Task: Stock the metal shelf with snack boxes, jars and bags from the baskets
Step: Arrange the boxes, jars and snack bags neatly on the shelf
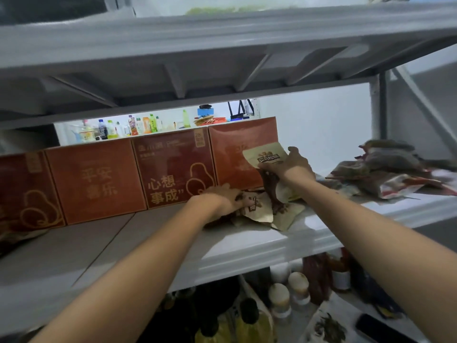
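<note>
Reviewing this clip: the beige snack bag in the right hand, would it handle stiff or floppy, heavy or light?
Probably floppy: the beige bag curls where the right hand grips it. Likely light, since one hand holds it up. It may slump rather than stand, like the bags lying on the shelf.

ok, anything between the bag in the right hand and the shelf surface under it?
Yes. The beige bag in the right hand is raised in front of the rightmost red box; a pile of beige bags lies on the shelf right below it, left hand on the pile. Bare shelf shows further left.
</note>
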